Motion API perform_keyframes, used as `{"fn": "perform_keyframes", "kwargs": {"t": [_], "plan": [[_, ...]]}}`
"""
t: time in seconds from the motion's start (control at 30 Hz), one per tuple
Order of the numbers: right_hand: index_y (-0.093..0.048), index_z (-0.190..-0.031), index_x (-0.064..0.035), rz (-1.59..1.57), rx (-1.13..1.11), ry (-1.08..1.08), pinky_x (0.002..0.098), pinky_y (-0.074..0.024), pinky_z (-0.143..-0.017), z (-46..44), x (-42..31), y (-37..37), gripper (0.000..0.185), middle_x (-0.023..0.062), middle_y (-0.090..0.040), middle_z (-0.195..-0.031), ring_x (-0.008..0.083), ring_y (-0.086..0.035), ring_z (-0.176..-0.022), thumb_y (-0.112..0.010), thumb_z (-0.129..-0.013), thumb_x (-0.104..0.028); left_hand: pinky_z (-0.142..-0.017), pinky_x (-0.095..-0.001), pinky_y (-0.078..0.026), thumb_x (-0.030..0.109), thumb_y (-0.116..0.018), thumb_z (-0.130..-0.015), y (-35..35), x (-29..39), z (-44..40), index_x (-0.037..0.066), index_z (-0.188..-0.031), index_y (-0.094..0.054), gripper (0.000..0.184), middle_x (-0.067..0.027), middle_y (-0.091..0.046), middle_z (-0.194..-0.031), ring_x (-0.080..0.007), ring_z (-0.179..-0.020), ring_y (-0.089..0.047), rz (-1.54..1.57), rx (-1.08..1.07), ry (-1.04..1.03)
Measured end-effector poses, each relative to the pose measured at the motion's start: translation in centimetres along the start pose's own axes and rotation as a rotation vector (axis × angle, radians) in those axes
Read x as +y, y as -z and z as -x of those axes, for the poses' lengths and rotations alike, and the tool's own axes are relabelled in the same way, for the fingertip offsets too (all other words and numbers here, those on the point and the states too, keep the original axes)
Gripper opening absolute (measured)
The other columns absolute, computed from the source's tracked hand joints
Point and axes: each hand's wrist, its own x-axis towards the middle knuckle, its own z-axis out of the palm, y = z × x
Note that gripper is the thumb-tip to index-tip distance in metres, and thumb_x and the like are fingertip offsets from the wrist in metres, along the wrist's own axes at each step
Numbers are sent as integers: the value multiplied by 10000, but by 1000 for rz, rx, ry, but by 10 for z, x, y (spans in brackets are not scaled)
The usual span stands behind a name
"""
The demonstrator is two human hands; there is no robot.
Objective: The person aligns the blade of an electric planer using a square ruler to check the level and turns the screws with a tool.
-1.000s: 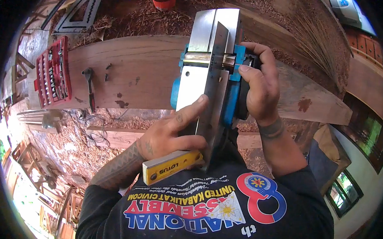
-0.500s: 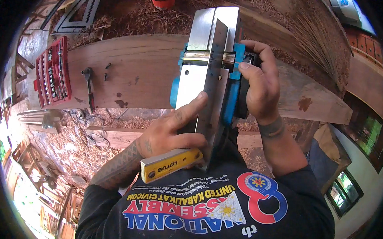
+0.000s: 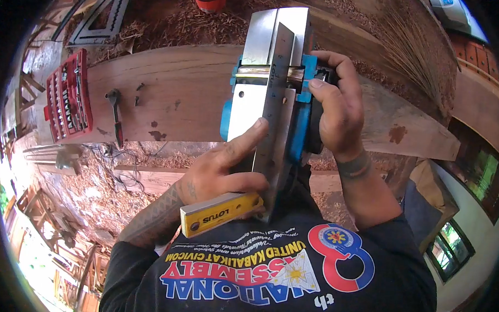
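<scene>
L hand (image 3: 229,165) half-curled, holds yellow-handled steel square (image 3: 272,121) along blue-silver metal planer (image 3: 247,109). R hand (image 3: 342,108) part-curled, grips its side, prob. for steadiness

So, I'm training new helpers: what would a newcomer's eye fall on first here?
Likely the blue planer, upper middle, its shiny sole facing us with a square's steel blade along it. Next, the yellow LOTUS handle by the left hand, above the shirt's bold print. Then the red socket case, at left on the plank.
</scene>
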Motion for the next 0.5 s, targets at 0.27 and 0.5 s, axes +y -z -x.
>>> {"fn": "perform_keyframes", "kwargs": {"t": [0.27,0.5], "plan": [[-627,-1304,11,-38,-3,-24,297,-521,-885,0,-4,-2,347,70,-652,-1073,142,-604,-961,-661,-983,-116,-1196,-493,-519,154,-926,-767,3,2,-1,125,-1140,-762,409,-374,-277,-1774,-542,-1546,-492,-29,-15,1],[-637,-1286,9,-13,0,21,302,-519,-888,0,-2,-1,339,77,-647,-1082,151,-603,-970,-672,-972,-114,-1236,-504,-474,165,-934,-766,-1,-2,2,105,-1136,-767,410,-391,-286,-1762,-565,-1565,-453,-2,-5,-4]]}}
